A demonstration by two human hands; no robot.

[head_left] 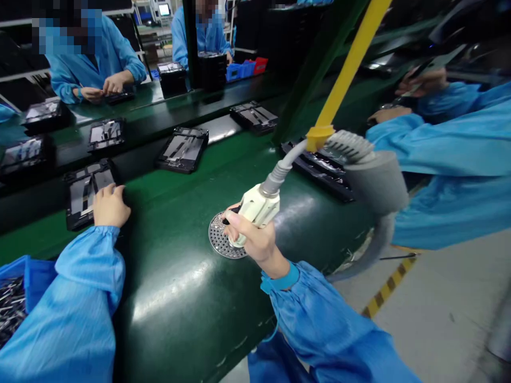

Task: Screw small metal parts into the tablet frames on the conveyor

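1. Nearest, the blue smock sleeve (66,324) of the person's left arm fills the lower left of the frame, just beside a blue bin (38,279) of small dark metal parts (11,311).
2. At centre, the right hand (251,239) is clenched around a cream handheld tool (255,207) with a grey hose (279,173). The tool sits over a perforated metal disc (219,236) on the green conveyor belt (171,303); whether they are joined cannot be told.
3. Left of it, the left hand (112,206) lies curled on the edge of a black tray (82,199); any grip cannot be told.
4. A taut hose could drag the tool sideways, and the disc could slip on the glossy belt. If the belt runs, the tray could shift under the left hand.
5. Farther off, more black trays (182,150) line the belt. A co-worker's arms (439,151) reach in at right, and another co-worker (93,66) works at upper left.
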